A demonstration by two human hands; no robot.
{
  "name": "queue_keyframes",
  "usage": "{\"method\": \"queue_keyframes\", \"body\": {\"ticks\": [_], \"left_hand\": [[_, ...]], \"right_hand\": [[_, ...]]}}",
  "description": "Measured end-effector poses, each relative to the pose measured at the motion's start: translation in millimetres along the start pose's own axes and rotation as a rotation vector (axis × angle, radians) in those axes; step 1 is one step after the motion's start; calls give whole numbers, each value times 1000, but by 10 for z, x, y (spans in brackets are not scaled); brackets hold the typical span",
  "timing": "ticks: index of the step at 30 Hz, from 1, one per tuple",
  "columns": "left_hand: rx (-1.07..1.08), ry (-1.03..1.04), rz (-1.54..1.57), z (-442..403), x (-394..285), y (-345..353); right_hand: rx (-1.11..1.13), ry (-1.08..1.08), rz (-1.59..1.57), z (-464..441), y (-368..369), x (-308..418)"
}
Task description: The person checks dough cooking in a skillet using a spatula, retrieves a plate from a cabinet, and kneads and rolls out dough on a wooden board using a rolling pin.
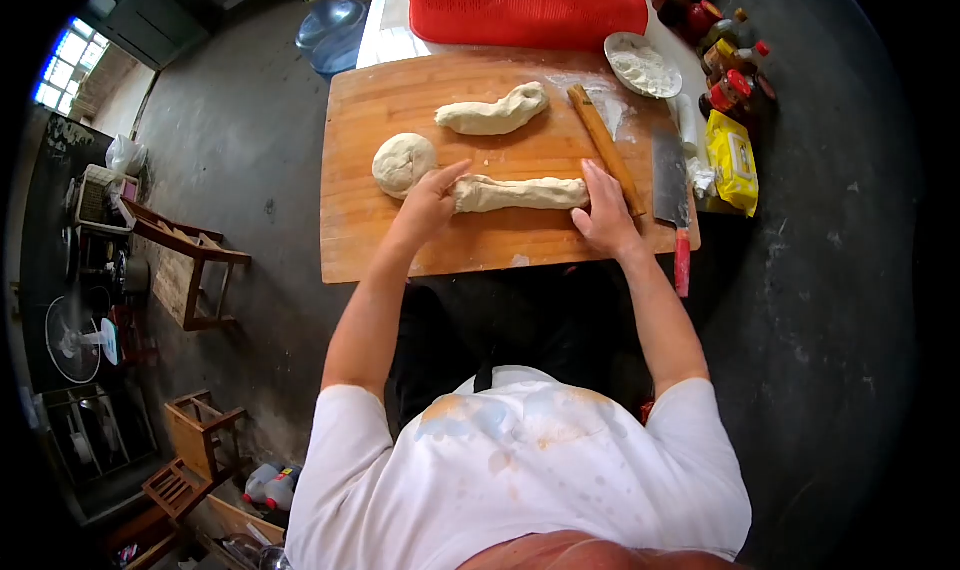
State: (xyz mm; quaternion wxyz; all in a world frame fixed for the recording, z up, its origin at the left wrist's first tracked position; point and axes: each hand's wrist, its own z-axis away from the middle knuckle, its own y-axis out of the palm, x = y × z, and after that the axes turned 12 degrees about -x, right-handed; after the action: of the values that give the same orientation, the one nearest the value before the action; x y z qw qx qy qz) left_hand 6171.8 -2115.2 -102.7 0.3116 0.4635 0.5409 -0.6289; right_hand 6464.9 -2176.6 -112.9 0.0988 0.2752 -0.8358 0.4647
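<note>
A long roll of dough (520, 195) lies across the wooden board in front of me. My left hand (428, 206) grips its left end, thumb pointing away from me. At the opposite end my right hand (608, 215) holds the dough between thumb and fingers. A round ball of dough (404, 164) sits just beyond my left hand. Farther back rests a second, slightly bent dough roll (492, 112). The wooden rolling pin (605, 148) lies slanted close beside my right hand.
A cleaver (670, 180) with a red handle lies at the right side of the cutting board (365, 245), its handle overhanging the front edge. Behind are a bowl of flour (643, 67) and a red basket (530, 8). A yellow wipes pack (733, 163) and several jars stand right.
</note>
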Motion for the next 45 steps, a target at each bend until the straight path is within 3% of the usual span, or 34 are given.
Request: {"method": "queue_keyframes", "body": {"ticks": [5, 8, 10, 12, 13, 14, 16, 17, 18, 20, 22, 24, 25, 26, 28, 29, 31, 32, 34, 36, 38, 39, 41, 42, 43, 45], "left_hand": [[-250, -354, 416, 266, -17, 227], [-180, -409, 305, 180, -144, 249], [-204, -395, 337, 130, -166, 237], [-439, -345, 406, 82, -223, 289], [-455, -166, 327, -21, 33, 373], [-450, -168, 327, -60, 26, 386], [-479, 291, -242, -143, -35, 457], [-539, 435, -288, -197, -71, 528], [-538, 435, -285, -219, -96, 593], [-351, 390, -60, -261, -147, 661], [-273, 362, -99, -309, -162, 581], [-144, 127, -136, -337, -169, 481], [-176, 175, -136, -341, -129, 468], [-177, 172, -135, -365, -157, 432], [196, -212, -59, -422, -273, 352], [260, -262, -155, -448, -310, 348], [330, -231, -205, -467, -409, 291], [399, -204, -255, -463, -464, 249], [464, -259, -296, -468, -595, 157], [531, -303, -339, -476, -556, 106], [364, -320, 11, -458, -480, 18], [367, -317, 7, -456, -553, 34], [20, 181, -360, -405, -828, 145], [-161, 424, -533, -341, -933, 248], [-50, 442, -452, -271, -994, 438], [47, 465, -380, -161, -987, 703]], "right_hand": [[31, 314, 20, -61, 37, 163], [82, 399, -25, -184, -3, 288], [33, 590, -281, -201, -6, 313], [-91, 660, -442, -208, 85, 328], [-215, 732, -600, -191, 151, 342], [-216, 736, -598, -184, 239, 361], [-213, 699, -730, -216, 422, 425], [-174, 468, -456, -246, 422, 495], [-174, 469, -453, -289, 433, 552], [-192, -45, -235, -387, 469, 616], [-228, -25, -232, -369, 473, 577], [-315, 193, 237, -258, 398, 470], [-7, 403, 180, -179, 353, 353], [-4, 401, 180, -178, 330, 381], [27, 522, -171, -170, 245, 500], [30, 530, -171, -175, 221, 547], [-73, 274, -444, -304, 212, 613], [-70, 271, -449, -350, 228, 655], [-79, -162, -287, -377, 281, 766], [-83, -185, -214, -350, 335, 852], [-6, -167, -187, -338, 366, 866], [-11, -165, -185, -324, 364, 889], [14, 133, -403, -286, 357, 930], [19, 134, -403, -255, 360, 900], [18, 208, -422, -195, 379, 823], [-76, 104, -116, -50, 682, 492]]}}
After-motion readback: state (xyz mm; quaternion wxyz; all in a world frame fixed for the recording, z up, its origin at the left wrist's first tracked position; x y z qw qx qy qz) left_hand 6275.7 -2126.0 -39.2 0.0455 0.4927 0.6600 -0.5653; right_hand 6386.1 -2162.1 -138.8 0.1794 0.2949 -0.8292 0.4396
